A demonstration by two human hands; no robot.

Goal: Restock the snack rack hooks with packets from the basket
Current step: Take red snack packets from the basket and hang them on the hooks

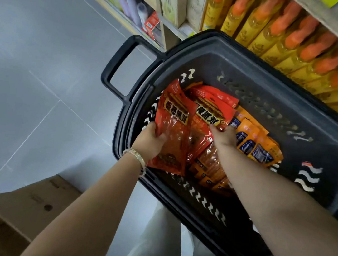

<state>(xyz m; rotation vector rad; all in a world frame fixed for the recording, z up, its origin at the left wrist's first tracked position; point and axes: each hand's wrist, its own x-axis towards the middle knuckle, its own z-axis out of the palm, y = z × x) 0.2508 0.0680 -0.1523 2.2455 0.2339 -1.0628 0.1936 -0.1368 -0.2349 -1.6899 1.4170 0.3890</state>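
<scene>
A black plastic basket stands on the floor below me, holding red snack packets and orange snack packets. My left hand, with a bracelet on the wrist, grips one red packet by its left edge and tilts it up inside the basket. My right hand reaches into the basket and pinches the lower edge of a second red packet that lies on the pile. More orange-brown packets lie beneath my right forearm. No snack rack hooks are in view.
Shelves run along the top right, packed with yellow bottles with orange caps and pale boxes. A cardboard box sits on the grey tiled floor at the lower left. The basket's handle sticks out to the left.
</scene>
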